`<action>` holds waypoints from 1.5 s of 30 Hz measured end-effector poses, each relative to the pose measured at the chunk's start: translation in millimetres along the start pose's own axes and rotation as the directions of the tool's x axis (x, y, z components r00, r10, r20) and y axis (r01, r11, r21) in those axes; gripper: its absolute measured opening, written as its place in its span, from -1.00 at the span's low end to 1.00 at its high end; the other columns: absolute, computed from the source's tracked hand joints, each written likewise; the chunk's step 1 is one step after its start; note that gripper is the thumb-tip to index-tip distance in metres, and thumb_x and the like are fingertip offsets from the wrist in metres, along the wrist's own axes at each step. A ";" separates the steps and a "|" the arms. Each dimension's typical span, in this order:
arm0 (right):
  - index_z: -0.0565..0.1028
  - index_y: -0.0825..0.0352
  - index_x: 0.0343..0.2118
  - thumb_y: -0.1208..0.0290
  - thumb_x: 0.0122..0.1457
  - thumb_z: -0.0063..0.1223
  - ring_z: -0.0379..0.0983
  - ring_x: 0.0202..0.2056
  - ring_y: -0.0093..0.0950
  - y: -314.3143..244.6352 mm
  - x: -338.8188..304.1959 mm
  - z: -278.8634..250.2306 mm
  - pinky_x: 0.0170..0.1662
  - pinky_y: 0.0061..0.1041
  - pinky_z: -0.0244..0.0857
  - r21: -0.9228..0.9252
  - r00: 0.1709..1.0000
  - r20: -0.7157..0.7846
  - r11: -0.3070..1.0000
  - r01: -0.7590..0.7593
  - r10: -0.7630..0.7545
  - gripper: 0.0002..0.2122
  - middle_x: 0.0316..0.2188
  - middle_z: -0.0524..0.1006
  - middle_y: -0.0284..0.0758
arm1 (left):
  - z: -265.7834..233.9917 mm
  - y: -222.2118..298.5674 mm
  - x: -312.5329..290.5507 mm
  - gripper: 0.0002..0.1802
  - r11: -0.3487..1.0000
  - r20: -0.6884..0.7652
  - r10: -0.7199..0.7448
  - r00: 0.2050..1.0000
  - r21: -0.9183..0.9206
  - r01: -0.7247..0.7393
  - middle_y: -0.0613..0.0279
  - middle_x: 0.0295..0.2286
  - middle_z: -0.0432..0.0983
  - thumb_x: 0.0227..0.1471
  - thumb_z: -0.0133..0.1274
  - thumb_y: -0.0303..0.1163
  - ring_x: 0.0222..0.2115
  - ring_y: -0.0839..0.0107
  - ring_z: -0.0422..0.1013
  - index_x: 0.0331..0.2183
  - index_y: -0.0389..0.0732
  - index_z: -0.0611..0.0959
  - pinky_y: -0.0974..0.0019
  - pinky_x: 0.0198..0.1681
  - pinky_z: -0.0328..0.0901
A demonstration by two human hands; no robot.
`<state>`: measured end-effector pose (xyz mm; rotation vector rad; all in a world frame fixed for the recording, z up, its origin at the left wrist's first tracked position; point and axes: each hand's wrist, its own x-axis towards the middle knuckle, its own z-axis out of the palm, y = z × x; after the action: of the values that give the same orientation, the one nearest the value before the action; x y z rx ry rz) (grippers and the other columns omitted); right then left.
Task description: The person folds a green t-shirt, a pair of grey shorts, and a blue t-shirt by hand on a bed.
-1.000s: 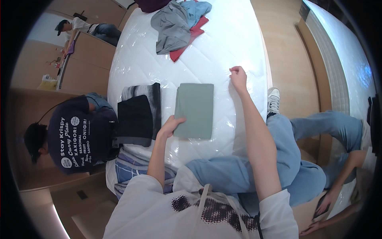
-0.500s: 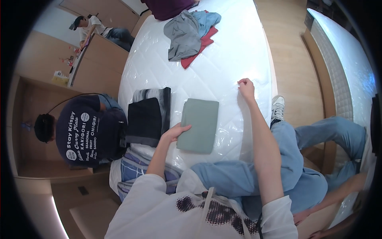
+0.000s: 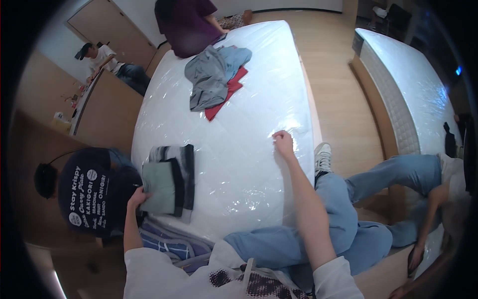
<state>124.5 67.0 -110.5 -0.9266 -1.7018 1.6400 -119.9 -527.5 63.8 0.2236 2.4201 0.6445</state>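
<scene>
My left hand has its thumb on the near-left edge of a folded sage-green garment, fingers gripping beneath. The green garment lies over a folded black garment, and under that shows a grey-and-black patterned one. My right hand is above the right side of the plastic-wrapped mattress, its fingers curled in and nothing visible in them. Farther off sits a loose heap: a grey garment, a light-blue one and a red one.
Blue checked cloth lies at the near-left mattress edge. A person in a dark printed shirt sits close by on the left. Another in purple sits at the far end. A second wrapped mattress stands to the right.
My left hand has carried the green folded garment leftward from the mattress onto the black one. My right hand stays curled over the mattress. The whole view has shifted.
</scene>
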 end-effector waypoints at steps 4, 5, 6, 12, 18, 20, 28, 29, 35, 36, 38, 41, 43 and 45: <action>0.53 0.41 -0.40 0.55 0.03 -0.18 0.52 -0.49 -0.43 19.9 6.6 -35.6 -0.34 -0.46 0.39 -0.008 0.997 -0.060 0.999 -0.046 0.045 -0.80 -0.51 0.56 -0.20 | 48.2 58.0 43.4 -0.23 0.902 -0.037 -0.314 0.949 0.300 0.310 0.00 -0.05 0.42 -0.16 0.25 -0.33 -0.10 0.15 0.41 0.10 -0.27 0.33 0.08 -0.10 0.33; 0.53 0.41 -0.40 0.54 0.03 -0.18 0.52 -0.48 -0.43 3.3 10.9 -5.8 -0.35 -0.46 0.39 0.036 0.999 -0.015 0.999 -0.033 0.033 -0.81 -0.50 0.57 -0.20 | 10.5 25.6 52.2 -0.20 0.777 -0.244 -0.310 0.919 0.492 0.393 -0.05 -0.02 0.38 -0.16 0.24 -0.29 -0.05 0.06 0.36 0.10 -0.27 0.29 -0.02 -0.06 0.30; 0.53 0.41 -0.40 0.54 0.03 -0.18 0.52 -0.48 -0.44 -15.1 13.3 32.9 -0.35 -0.47 0.39 0.088 0.999 0.045 0.996 -0.021 0.017 -0.81 -0.49 0.57 -0.20 | -34.1 -10.6 50.9 -0.17 0.592 -0.450 -0.274 0.850 0.618 0.517 -0.10 0.00 0.34 -0.16 0.24 -0.26 0.00 -0.03 0.32 0.11 -0.27 0.25 -0.11 -0.03 0.27; 0.53 0.40 -0.41 0.51 0.01 -0.03 0.42 -0.27 -0.26 15.0 27.7 -6.8 -0.18 -0.38 0.32 -0.324 0.988 -0.006 0.935 0.145 -0.156 -0.87 -0.36 0.47 -0.11 | 121.3 256.9 165.4 -0.80 0.699 -0.471 0.545 0.694 0.712 -0.065 -0.07 -0.33 0.49 -0.02 -0.07 -0.41 -0.26 -0.07 0.43 -0.31 -0.27 0.52 -0.05 -0.23 0.35; 0.49 0.36 -0.38 0.61 -0.01 -0.13 0.35 -0.22 -0.31 18.5 45.5 4.7 -0.17 -0.45 0.31 -0.168 0.986 0.083 0.973 0.156 -0.143 -0.85 -0.24 0.36 -0.16 | 212.3 369.7 323.2 -0.46 0.677 -0.435 0.724 0.534 0.596 -0.432 -0.15 -0.01 0.29 -0.04 0.05 -0.38 0.01 -0.09 0.23 0.01 -0.30 0.36 0.09 0.05 0.21; 0.49 0.36 -0.37 0.60 0.00 -0.11 0.35 -0.23 -0.31 14.1 56.3 7.7 -0.17 -0.45 0.31 -0.149 0.989 0.090 0.980 0.134 -0.121 -0.85 -0.24 0.35 -0.16 | 211.6 378.6 364.3 -0.50 0.721 -0.425 0.651 0.629 0.607 -0.336 -0.16 -0.02 0.32 -0.02 0.03 -0.37 0.00 -0.10 0.25 -0.01 -0.31 0.39 0.08 0.05 0.21; 0.48 0.39 -0.38 0.53 0.01 -0.05 0.35 -0.24 -0.29 24.4 57.2 -0.3 -0.17 -0.43 0.29 -0.203 0.997 0.036 0.976 0.073 -0.067 -0.88 -0.26 0.36 -0.14 | 183.0 469.4 284.7 -0.67 0.648 -0.506 0.699 0.506 0.148 -0.747 -0.19 -0.39 0.52 0.16 -0.11 -0.31 -0.27 0.03 0.48 -0.36 -0.44 0.52 0.13 -0.21 0.28; 0.48 0.39 -0.40 0.52 0.02 -0.05 0.34 -0.23 -0.28 25.7 62.4 -13.3 -0.15 -0.43 0.28 -0.261 0.999 -0.005 0.964 0.046 -0.049 -0.89 -0.28 0.36 -0.13 | 179.1 496.1 251.5 -0.63 0.672 -0.448 0.681 0.579 0.069 -0.737 -0.12 -0.39 0.55 0.20 -0.14 -0.25 -0.28 0.16 0.49 -0.33 -0.42 0.55 0.17 -0.22 0.28; 0.52 0.47 -0.38 0.37 0.05 -0.02 0.47 -0.31 -0.25 -14.1 40.1 5.5 -0.21 -0.39 0.32 -0.170 0.990 0.111 0.983 -0.071 0.091 -0.76 -0.43 0.54 -0.10 | 71.3 419.7 21.3 -0.54 0.271 -0.658 0.575 0.486 -0.407 -0.872 0.00 -0.19 0.50 0.21 -0.11 -0.13 -0.15 0.38 0.42 -0.19 -0.39 0.56 0.33 -0.09 0.26; 0.52 0.47 -0.38 0.37 0.05 -0.02 0.47 -0.31 -0.25 -15.7 36.3 9.7 -0.21 -0.39 0.32 -0.170 0.988 0.124 0.983 -0.069 0.090 -0.76 -0.43 0.54 -0.10 | 69.6 400.4 -19.7 -0.54 0.216 -0.597 0.627 0.500 -0.483 -0.849 0.00 -0.19 0.50 0.20 -0.10 -0.13 -0.16 0.36 0.42 -0.19 -0.39 0.55 0.31 -0.09 0.27; 0.53 0.45 -0.39 0.33 0.10 -0.09 0.45 -0.38 -0.46 -0.9 38.9 5.0 -0.31 -0.49 0.33 -0.065 0.986 0.067 0.987 -0.146 0.151 -0.74 -0.47 0.54 -0.20 | 86.5 379.2 -85.2 -0.55 0.154 -0.337 0.806 0.486 -0.674 -0.723 -0.01 -0.20 0.50 0.18 -0.08 -0.12 -0.16 0.34 0.42 -0.18 -0.38 0.54 0.28 -0.11 0.28; 0.53 0.43 -0.34 0.32 0.12 -0.11 0.46 -0.36 -0.51 8.1 27.2 5.7 -0.30 -0.53 0.34 -0.147 0.988 0.107 0.984 -0.097 0.114 -0.73 -0.46 0.54 -0.25 | 122.7 352.0 -128.3 -0.54 0.307 0.156 0.931 0.330 -0.824 -0.477 -0.02 -0.20 0.50 0.15 -0.05 -0.12 -0.17 0.30 0.43 -0.18 -0.38 0.53 0.23 -0.13 0.31; 0.53 0.44 -0.32 0.33 0.12 -0.11 0.46 -0.35 -0.53 26.5 33.5 -23.5 -0.31 -0.53 0.36 -0.135 0.994 0.076 0.988 -0.068 0.079 -0.73 -0.44 0.54 -0.25 | 153.2 338.7 -111.7 -0.54 0.387 0.345 0.921 0.184 -0.866 -0.317 -0.03 -0.20 0.50 0.13 -0.02 -0.12 -0.18 0.27 0.43 -0.17 -0.37 0.52 0.20 -0.14 0.32; 0.52 0.45 -0.32 0.33 0.11 -0.10 0.47 -0.37 -0.52 17.8 23.0 -8.7 -0.33 -0.50 0.39 -0.042 0.981 0.140 0.990 -0.133 0.137 -0.73 -0.43 0.55 -0.23 | 161.4 308.7 -100.2 -0.53 0.495 0.427 0.851 0.305 -0.845 -0.202 -0.04 -0.20 0.50 0.11 0.00 -0.11 -0.18 0.24 0.44 -0.16 -0.37 0.51 0.17 -0.16 0.34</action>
<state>119.7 90.6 -128.9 -0.9796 -1.7995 1.8106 59.0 -226.9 158.7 0.9264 0.9480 1.3233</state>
